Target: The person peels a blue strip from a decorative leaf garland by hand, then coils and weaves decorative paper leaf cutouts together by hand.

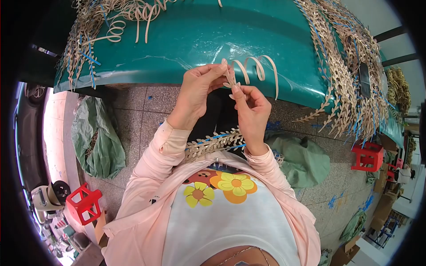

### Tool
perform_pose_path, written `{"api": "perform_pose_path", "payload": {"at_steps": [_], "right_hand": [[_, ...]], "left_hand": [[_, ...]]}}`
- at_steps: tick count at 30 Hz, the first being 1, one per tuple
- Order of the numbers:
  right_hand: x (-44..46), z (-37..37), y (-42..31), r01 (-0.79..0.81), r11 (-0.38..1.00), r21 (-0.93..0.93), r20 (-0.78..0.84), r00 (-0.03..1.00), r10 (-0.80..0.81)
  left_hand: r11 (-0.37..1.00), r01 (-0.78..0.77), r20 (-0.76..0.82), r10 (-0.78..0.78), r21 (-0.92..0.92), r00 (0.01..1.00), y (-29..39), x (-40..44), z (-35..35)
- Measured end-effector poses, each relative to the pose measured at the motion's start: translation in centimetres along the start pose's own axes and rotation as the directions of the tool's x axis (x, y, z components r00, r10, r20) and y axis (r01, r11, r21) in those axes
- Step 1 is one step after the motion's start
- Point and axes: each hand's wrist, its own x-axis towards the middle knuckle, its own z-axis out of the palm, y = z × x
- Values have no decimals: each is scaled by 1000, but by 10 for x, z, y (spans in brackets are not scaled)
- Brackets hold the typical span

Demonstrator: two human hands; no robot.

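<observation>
Both hands meet just off the near edge of the green table (pixel 186 66), where a short pale leaf strip (pixel 229 76) is held up between them. The left hand (pixel 197 86) has thumb and fingers clamped on the strip's upper part, while the right hand (pixel 253 106) pinches its lower end between thumb and fingertip; gripping it at two points probably keeps so thin a piece steady and in sight. A curled band (pixel 259 68) loops away over the near edge, though whether it joins the strip is hard to tell. Finished-looking leaf strands (pixel 341 75) hang over the table's right end, perhaps so their length falls straight, and a phone (pixel 364 80) lies on them. More strands (pixel 80 48) drape over the left end, beside loose coils (pixel 140 11) towards the far edge. Another strand (pixel 215 142) lies across the lap, likely to keep it close. On the floor, the left sack (pixel 102 146) gapes, showing something brownish too dim to name; the right sack (pixel 306 162) lies slumped, its contents hidden.
</observation>
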Motion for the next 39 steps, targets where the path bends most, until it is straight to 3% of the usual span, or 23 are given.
{"api": "perform_pose_path", "payload": {"at_steps": [4, 6, 9, 16, 18, 22, 24, 28, 29, 31, 39], "right_hand": [[-6, 4, -8, -3, 993, 119, -1, 1000, 3], [-7, 3, -11, -24, 994, 110, -8, 1000, 25], [-3, 2, -6, -49, 996, 80, -22, 998, 51], [-4, 0, 1, -82, 993, 80, -47, 995, 86], [-3, -2, 2, -113, 990, 88, -34, 993, 116], [-1, -1, 2, -181, 971, 154, 3, 983, 182], [-2, 0, -2, -181, 973, 143, 4, 983, 183], [0, -8, 15, -185, 974, 129, 6, 983, 186], [1, -11, 22, -183, 975, 127, 7, 983, 184], [-1, -14, 29, -21, 997, 70, 38, 999, 19], [3, -6, 17, 40, 999, -7, 39, 998, -40]], "left_hand": [[1000, -21, -3, 21, -11, 1000, -5, 4, 2], [989, -145, -34, 146, 25, 989, -7, 4, 6], [979, -193, -29, 196, 67, 980, -4, 2, 8], [982, -167, -36, 170, 84, 985, -1, -1, 8], [989, -85, -18, 88, 123, 996, 3, -1, 8], [982, -159, 16, 158, 106, 987, 0, -2, 9], [995, -58, -53, 62, 78, 997, -3, 6, 1], [992, -129, -128, 128, 2, 983, 8, 15, -5], [991, -131, -128, 130, 0, 983, 10, 17, -6], [994, -86, -131, 93, 61, 987, 10, 18, -8], [996, -64, -106, 70, 59, 992, 13, 15, -4]]}}
